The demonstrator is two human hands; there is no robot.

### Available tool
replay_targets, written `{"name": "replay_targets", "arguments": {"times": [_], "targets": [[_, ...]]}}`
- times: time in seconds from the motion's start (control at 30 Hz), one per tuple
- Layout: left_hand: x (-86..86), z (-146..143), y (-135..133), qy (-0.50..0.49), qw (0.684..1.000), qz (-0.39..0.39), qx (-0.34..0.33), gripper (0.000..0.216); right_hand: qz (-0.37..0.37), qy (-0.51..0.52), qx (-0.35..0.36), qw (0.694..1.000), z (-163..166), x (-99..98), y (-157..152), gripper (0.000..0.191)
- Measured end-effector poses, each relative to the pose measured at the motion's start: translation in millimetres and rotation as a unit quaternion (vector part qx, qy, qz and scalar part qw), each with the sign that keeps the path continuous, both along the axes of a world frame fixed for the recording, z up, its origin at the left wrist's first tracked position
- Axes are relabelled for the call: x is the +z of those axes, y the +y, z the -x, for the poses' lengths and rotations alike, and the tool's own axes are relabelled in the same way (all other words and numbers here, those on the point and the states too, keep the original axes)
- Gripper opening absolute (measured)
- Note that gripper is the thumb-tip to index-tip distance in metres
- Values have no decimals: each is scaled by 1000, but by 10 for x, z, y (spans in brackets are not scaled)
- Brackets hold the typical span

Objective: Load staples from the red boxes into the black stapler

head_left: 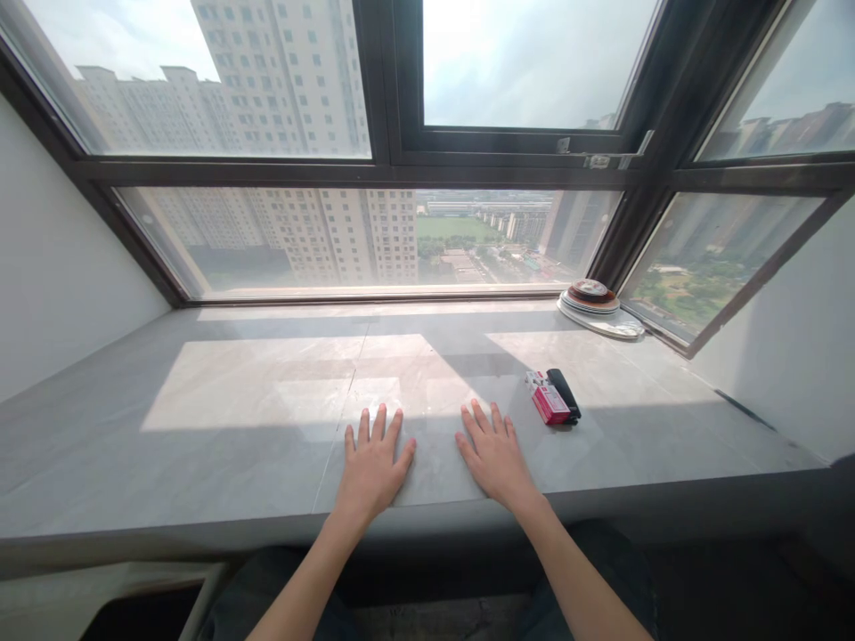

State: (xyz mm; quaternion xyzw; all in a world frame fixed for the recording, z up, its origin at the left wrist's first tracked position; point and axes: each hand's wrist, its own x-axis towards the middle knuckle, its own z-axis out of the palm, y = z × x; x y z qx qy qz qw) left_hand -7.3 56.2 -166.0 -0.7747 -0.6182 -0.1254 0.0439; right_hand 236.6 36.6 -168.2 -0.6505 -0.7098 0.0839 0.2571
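Daylight pours through broad windows (374,240), laying bright, slanting patches across a gray counter (227,481).

The sky (527,67) glares nearly white and haze softens the buildings (287,71); backlit frames (380,174) go dark. The left hand (374,467) and right hand (496,456) read clearly in soft shade, gloom lies below, and wide-angle stretch pulls the edges.

On windowsill (220,481), left to right: left hand (375,458), right hand (495,452), box (549,401), stapler (565,394) just beside it. Behind box, plate stack (591,307) near window corner (618,236).
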Motion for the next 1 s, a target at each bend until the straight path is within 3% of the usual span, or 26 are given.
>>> {"name": "replay_targets", "arguments": {"times": [0.1,0.17,0.27,0.33,0.4,0.5,0.6,0.7,1.0], "targets": [[-6,12,2,-8,1000,-4,-7,62,-7,208,27,978,-266,142,32,48],[-7,18,2,-15,1000,-5,-10,61,-35,301,-13,953,-610,292,64,51],[-12,22,1,-27,1000,-7,-14,60,-90,304,-115,941,-1302,492,147,63],[-18,21,1,-35,999,-12,-13,60,-114,254,-232,932,-1742,544,227,64],[-27,20,2,-42,999,-18,-13,59,-26,227,-251,941,-2048,519,314,63],[-44,22,4,-55,998,-25,-16,58,105,222,-176,953,-2178,396,421,62],[-57,26,6,-71,997,-27,-24,57,126,245,-116,954,-1982,272,469,65],[-57,30,11,-83,996,-28,-27,56,110,273,-67,953,-1550,199,477,64],[97,-30,65,-207,978,-35,14,53,23,296,13,955,367,146,596,54]]}}
